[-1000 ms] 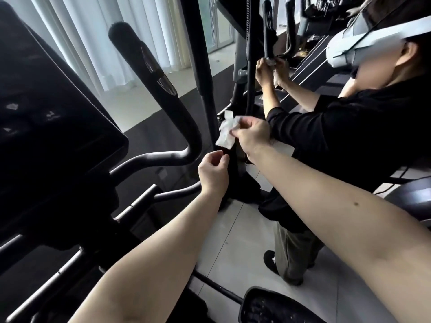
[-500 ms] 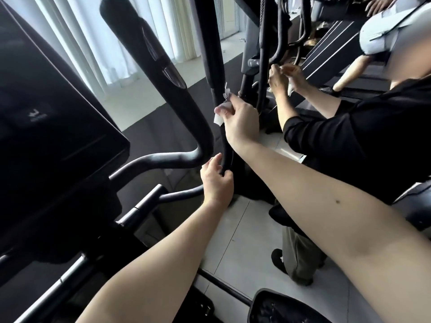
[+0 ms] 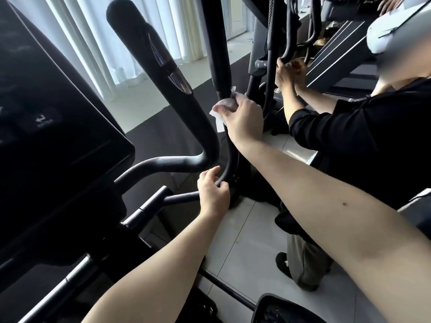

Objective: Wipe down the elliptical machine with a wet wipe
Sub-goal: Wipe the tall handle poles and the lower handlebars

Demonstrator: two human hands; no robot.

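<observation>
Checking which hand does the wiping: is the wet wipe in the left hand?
No, the right hand holds the wet wipe against the upright bar, while the left hand grips that bar lower down.

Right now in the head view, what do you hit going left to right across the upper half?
Console → padded handle → wet wipe → right hand → other person's hands → white headset.
</observation>
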